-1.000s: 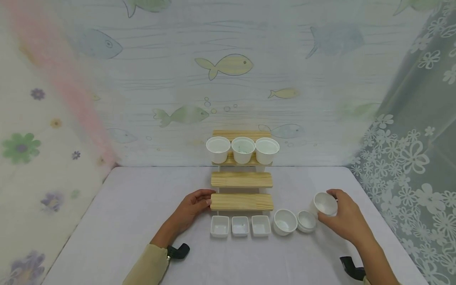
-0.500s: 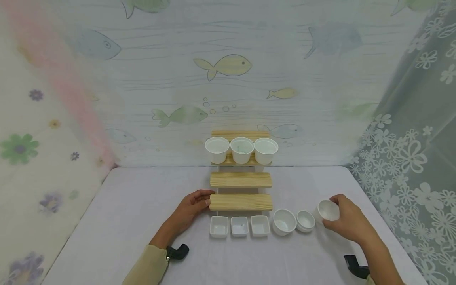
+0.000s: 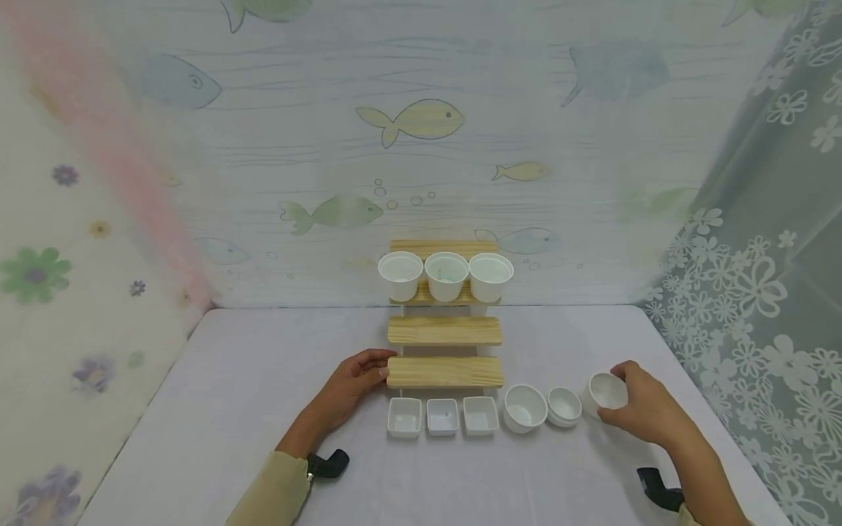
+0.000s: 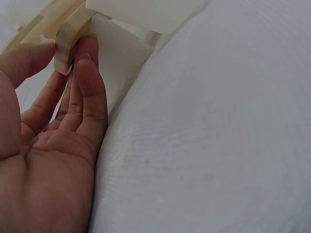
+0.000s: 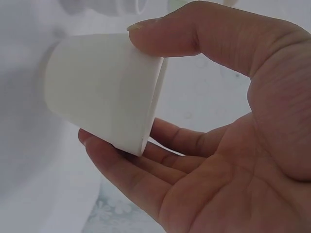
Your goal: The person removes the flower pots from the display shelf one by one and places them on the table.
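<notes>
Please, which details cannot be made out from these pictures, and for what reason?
Right wrist view: the bottom inside the held cup, hidden by its wall.
Head view: some fingertips of the left hand, behind the lowest board.
Head view: greenish marks inside the middle upper cup, too small to identify.
Left wrist view: most of the stand, cut off by the top edge.

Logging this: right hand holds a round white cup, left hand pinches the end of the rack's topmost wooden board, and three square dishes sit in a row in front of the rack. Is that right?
Not quite: the head view shows the left hand pinching the end of the lowest wooden board instead. The rest stands.
</notes>
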Demonstrator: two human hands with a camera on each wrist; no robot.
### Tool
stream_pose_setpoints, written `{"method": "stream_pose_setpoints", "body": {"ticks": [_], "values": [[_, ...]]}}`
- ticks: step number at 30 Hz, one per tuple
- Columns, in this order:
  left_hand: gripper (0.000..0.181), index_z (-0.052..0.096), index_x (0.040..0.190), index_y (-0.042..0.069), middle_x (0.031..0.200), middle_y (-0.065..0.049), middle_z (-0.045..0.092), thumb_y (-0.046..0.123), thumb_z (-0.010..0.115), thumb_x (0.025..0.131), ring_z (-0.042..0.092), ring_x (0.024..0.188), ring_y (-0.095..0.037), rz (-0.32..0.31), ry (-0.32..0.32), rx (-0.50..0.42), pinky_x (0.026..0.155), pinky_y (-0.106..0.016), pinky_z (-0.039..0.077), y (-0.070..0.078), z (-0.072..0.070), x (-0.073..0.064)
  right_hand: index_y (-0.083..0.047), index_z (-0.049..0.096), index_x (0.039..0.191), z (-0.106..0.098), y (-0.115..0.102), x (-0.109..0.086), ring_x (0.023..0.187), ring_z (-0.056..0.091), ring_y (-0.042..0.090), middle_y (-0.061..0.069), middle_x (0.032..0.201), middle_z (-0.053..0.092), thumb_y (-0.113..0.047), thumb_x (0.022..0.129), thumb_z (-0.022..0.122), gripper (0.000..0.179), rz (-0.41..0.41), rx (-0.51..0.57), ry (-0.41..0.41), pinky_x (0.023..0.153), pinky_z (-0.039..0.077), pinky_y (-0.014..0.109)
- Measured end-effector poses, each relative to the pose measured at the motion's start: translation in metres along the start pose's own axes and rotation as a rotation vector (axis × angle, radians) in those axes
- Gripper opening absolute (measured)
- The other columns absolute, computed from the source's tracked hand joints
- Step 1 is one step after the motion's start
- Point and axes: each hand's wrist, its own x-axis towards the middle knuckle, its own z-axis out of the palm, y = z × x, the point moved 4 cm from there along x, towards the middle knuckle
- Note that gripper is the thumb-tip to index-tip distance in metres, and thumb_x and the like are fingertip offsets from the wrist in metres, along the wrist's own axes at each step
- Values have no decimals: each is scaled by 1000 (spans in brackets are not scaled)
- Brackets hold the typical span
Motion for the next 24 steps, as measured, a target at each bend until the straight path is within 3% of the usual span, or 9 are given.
{"method": "stream_pose_setpoints", "body": {"ticks": [16, 24], "values": [[46, 52, 149, -4, 138, -18, 63, 16, 63, 108, 66, 121, -20, 5, 0, -9, 96, -30, 57, 1, 1, -1, 21, 48, 130, 6, 3, 2, 109, 63, 58, 43, 121, 61, -20, 76, 92, 81, -2, 5, -9, 88, 56, 67], [46, 52, 149, -2, 140, -19, 62, 17, 63, 108, 66, 121, -20, -9, 9, 8, 97, -31, 57, 2, 1, -1, 21, 47, 138, 8, 2, 4, 119, 57, 62, 46, 133, 55, -23, 76, 92, 89, -10, -12, -16, 92, 52, 71]]}}
